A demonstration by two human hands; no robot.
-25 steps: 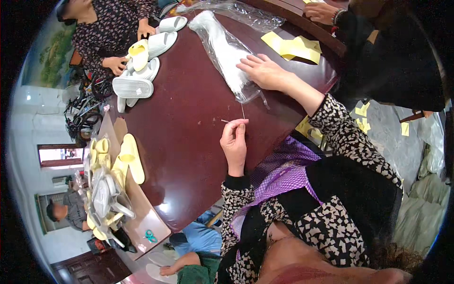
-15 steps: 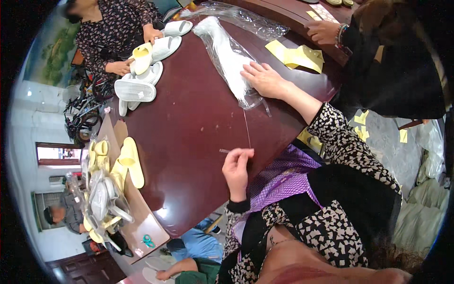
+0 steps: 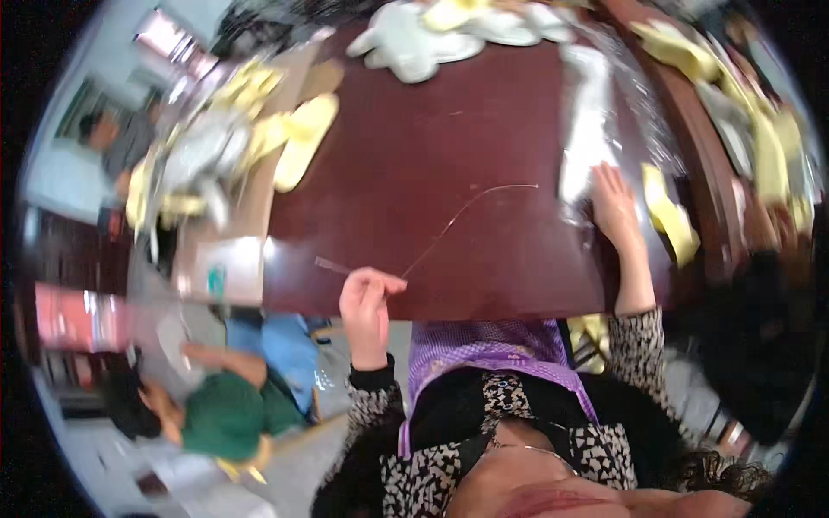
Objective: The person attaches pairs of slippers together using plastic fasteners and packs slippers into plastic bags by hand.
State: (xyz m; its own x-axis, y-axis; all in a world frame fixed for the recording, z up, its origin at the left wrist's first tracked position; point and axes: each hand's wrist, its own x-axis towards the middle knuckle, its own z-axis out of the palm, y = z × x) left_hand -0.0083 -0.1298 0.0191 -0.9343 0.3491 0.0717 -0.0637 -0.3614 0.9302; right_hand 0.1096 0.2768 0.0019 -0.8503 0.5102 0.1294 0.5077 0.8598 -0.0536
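My left hand [image 3: 367,302] is at the table's near edge, fingers pinched on a thin string [image 3: 451,223]. The string curves up and right over the dark red table [image 3: 414,155], and a narrow clear strip [image 3: 332,265] sticks out on the hand's other side. My right hand [image 3: 617,211] lies with fingers stretched out on the lower part of a clear plastic bag holding a white bundle [image 3: 587,121]. The bundle's strands are blurred. Right of that hand lies a folded yellow sheet [image 3: 669,216].
Grey-white slippers [image 3: 406,43] lie at the far edge. Yellow slippers [image 3: 306,142] and a wrapped slipper pile [image 3: 207,147] are on a side table at left. A person in green [image 3: 229,414] sits at lower left. More yellow pieces [image 3: 760,129] line the right side.
My view has turned, so the table now faces me squarely. The string, which ran straight to the bag, now lies loose and curved with its far end apart from it. My right hand stays on the bag.
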